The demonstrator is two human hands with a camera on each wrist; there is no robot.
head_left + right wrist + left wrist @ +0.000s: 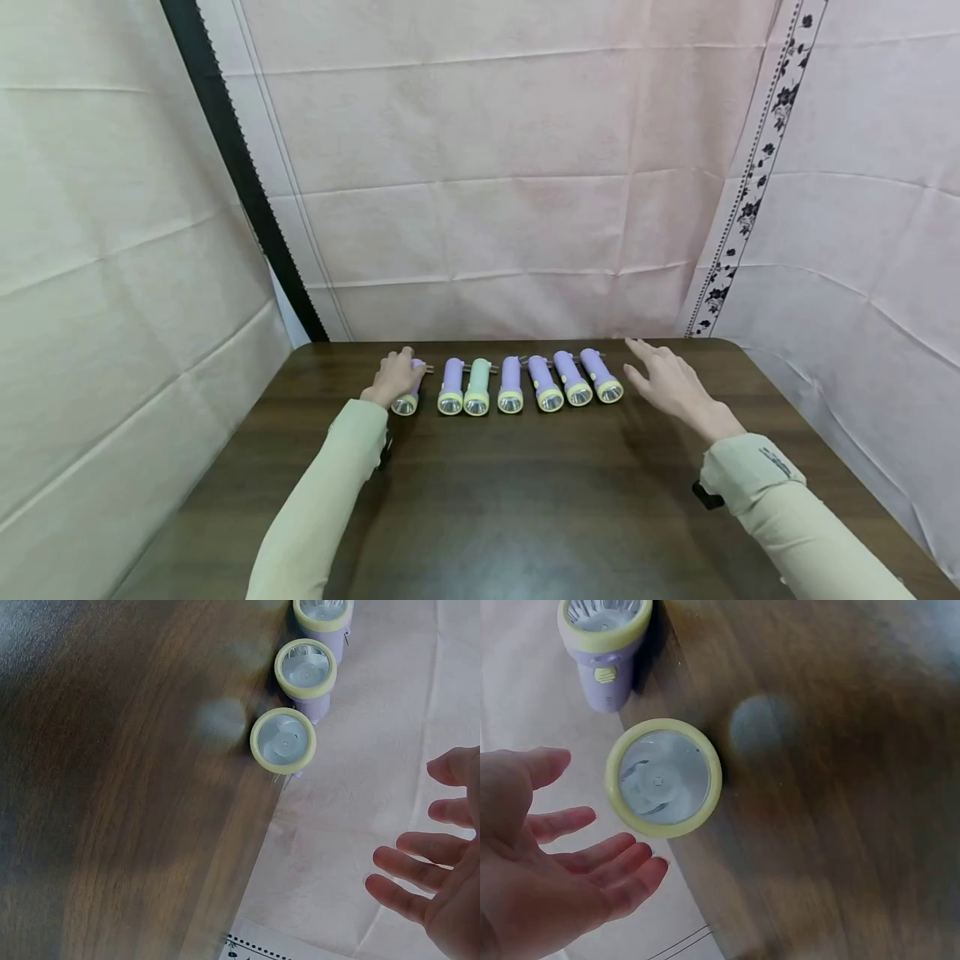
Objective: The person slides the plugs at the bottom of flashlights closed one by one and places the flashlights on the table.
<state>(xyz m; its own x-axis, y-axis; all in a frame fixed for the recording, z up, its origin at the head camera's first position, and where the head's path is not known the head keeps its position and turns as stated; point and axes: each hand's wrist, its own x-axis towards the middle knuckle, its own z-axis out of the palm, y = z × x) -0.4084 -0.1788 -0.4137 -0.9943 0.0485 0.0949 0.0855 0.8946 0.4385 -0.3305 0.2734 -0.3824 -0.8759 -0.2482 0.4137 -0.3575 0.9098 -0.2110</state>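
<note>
In the head view, a row of seven torches (511, 379) lies along the far part of the table (525, 483); six are purple, and the green torch (477, 385) is the third from the left; the left hand (392, 379) is above the left-end torch (405, 406) and hides a part of its body; the right hand (667, 383) is spread beside the right-end torch (602, 379), apart from it. In the left wrist view, the left hand is rather wide, with fingers a little bent and no torch gripped; the lens (665, 776) shows just beside the fingertips, but whether skin touches the body, I cannot tell; I think a forward push could roll this torch off the far edge, because its body is round and the edge is near. In the right wrist view, the right hand is also wide and holds nothing; behind the torches is pale cloth (360, 750); the three torches visible here are close together, so a careless sideways sweep could probably knock one into its neighbour.
</note>
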